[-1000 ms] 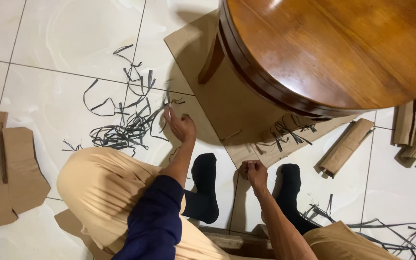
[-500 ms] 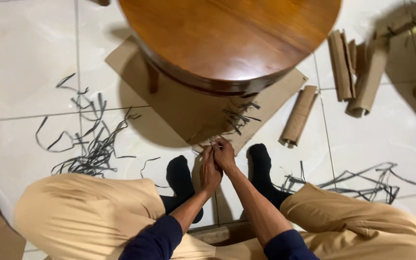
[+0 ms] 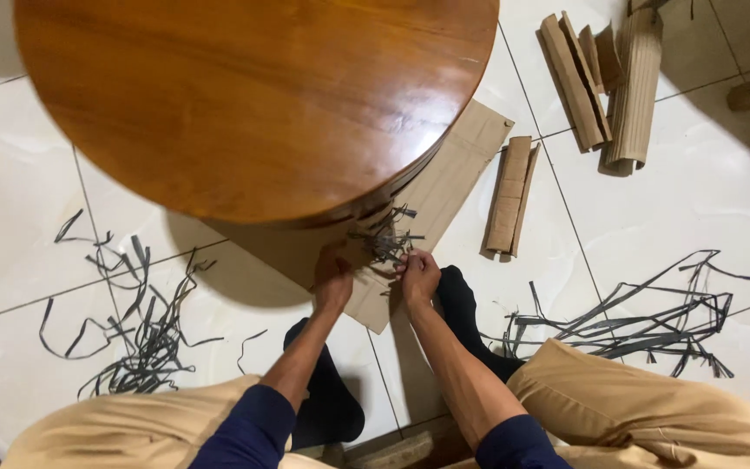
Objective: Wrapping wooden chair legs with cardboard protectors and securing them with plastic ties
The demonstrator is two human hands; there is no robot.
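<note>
Dark strips [image 3: 385,241], a small tangled bunch of them, lie on the flat cardboard sheet [image 3: 444,187] just under the near edge of the round wooden table [image 3: 253,104], a little below the middle of the view. The right hand [image 3: 417,276] sits at about 5 o'clock from this bunch, its fingers pinched together on the strip ends nearest the person. The left hand [image 3: 333,280] rests at about 7 o'clock from the bunch, curled with its fingers tucked against the cardboard under the table's rim; whether it actually grips a strip or only presses the sheet cannot be told.

Both forearms come up from the bottom of the view out of dark blue sleeves [image 3: 245,430], between knees in tan trousers [image 3: 653,417]. Two feet in black socks [image 3: 327,395] stand on the white tiled floor [image 3: 19,217], just behind the hands.

At 9 o'clock from the hands a loose heap of strips [image 3: 136,330] is scattered on the tiles, well apart from the cardboard. At 3 o'clock another spread of long strips [image 3: 644,317] lies near the right knee. A folded cardboard piece [image 3: 509,195] lies just beside the sheet's right edge, and at 1 o'clock several rolled cardboard pieces [image 3: 605,78] lie together.
</note>
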